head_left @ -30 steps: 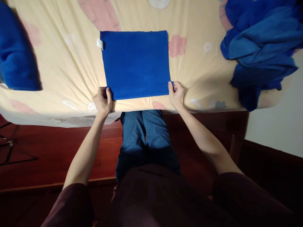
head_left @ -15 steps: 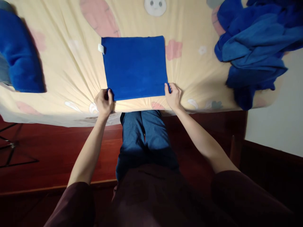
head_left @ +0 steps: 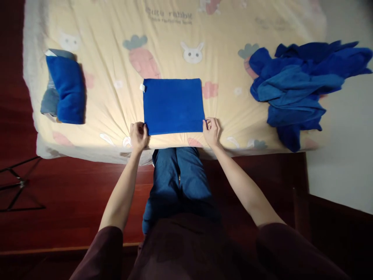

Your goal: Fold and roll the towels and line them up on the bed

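A folded blue towel (head_left: 173, 105) lies flat near the front edge of the bed (head_left: 122, 112), a white tag at its far left corner. My left hand (head_left: 138, 136) pinches the towel's near left corner. My right hand (head_left: 211, 131) pinches its near right corner. Both hands rest on the cream cartoon-print sheet at the mattress edge.
A stack of folded blue and grey towels (head_left: 64, 88) sits at the bed's left. A loose heap of blue towels (head_left: 300, 87) lies at the right, hanging over the edge. Dark red wooden floor (head_left: 67, 194) lies below, with a thin black stand leg (head_left: 17, 182) at left.
The view has pulled back and tilted up, showing more of the bed. Both hands stay on the towel's near corners, and the towel lies as before.
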`<state>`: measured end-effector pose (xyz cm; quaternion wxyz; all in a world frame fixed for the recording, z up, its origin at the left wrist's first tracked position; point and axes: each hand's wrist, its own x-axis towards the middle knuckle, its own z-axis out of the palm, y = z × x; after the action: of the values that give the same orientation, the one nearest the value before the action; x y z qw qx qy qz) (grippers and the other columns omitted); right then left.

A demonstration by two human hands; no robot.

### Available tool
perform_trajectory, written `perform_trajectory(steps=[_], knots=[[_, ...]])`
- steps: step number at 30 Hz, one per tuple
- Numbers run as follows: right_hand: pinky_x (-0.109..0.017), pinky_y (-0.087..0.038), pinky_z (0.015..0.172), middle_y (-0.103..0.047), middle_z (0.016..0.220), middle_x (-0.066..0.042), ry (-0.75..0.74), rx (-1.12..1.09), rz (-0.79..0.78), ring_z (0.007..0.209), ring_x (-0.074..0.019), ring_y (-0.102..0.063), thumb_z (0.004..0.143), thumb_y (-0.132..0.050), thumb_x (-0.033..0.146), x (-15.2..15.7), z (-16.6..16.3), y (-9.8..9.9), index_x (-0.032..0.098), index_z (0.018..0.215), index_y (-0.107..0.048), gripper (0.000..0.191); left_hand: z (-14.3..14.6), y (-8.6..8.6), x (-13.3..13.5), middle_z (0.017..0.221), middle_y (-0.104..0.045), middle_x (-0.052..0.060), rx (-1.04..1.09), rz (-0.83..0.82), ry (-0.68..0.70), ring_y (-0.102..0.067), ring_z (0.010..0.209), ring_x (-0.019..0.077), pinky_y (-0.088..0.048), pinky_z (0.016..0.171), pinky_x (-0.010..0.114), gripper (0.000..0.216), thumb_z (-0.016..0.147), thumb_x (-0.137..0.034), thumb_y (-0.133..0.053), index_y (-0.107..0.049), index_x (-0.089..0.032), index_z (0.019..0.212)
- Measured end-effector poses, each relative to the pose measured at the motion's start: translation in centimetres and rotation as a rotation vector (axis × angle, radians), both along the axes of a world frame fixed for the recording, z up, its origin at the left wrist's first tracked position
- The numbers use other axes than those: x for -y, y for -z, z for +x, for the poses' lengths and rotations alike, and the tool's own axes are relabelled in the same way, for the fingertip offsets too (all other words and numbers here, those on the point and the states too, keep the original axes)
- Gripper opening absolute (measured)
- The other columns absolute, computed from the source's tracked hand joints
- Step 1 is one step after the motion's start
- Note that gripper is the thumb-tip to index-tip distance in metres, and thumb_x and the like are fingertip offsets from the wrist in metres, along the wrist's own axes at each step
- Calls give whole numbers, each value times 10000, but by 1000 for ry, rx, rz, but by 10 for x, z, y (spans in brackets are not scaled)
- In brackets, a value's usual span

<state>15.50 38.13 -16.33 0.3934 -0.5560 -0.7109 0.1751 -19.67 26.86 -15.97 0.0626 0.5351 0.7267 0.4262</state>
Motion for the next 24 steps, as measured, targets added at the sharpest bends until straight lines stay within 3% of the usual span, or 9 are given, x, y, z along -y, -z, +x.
perform_trajectory(steps=[4, 10, 17, 20, 24], knots=[[-286, -537, 748, -651, 893, -45, 2, -10, 1, 751, -153, -622, 1039, -554, 337, 1, -1, -2, 206, 1004, -654, 167, -1, 1, 1, 834, -563, 52, 9, -15, -11, -556, 826, 220, -468, 782, 377, 180, 1039, -349, -513, -601, -206, 1102], [-286, -523, 729, -632, 837, -32, 16, -51, -17, 694, -148, -587, 1012, -560, 289, 2, -3, -4, 208, 947, -636, 128, -5, 0, 3, 830, -565, 74, -76, -5, 40, -533, 851, 245, -450, 785, 395, 207, 1058, -332, -449, -606, -227, 975], [-283, -512, 679, -609, 775, -13, 34, -31, 20, 618, -138, -529, 1000, -552, 268, 2, -5, -5, 220, 883, -620, 143, -5, -2, 4, 889, -603, 97, -93, -4, 58, -572, 929, 266, -476, 854, 424, 201, 1040, -320, -481, -655, -228, 1001], [-325, -556, 779, -658, 890, -70, 4, 1, 103, 793, -186, -644, 1007, -514, 220, 4, -5, -8, 223, 909, -648, 166, -6, 0, 7, 1132, -666, 152, -113, 54, 63, -583, 1100, 292, -485, 958, 467, 201, 1011, -272, -499, -693, -224, 1034], [-424, -556, 952, -704, 1116, -126, -56, 111, 259, 1066, -246, -681, 973, -456, 98, 10, -2, -11, 227, 997, -711, 287, -10, 1, 14, 1272, -731, 109, -163, 52, 222, -592, 1191, 296, -449, 1060, 521, 238, 995, -225, -494, -719, -248, 1070]])
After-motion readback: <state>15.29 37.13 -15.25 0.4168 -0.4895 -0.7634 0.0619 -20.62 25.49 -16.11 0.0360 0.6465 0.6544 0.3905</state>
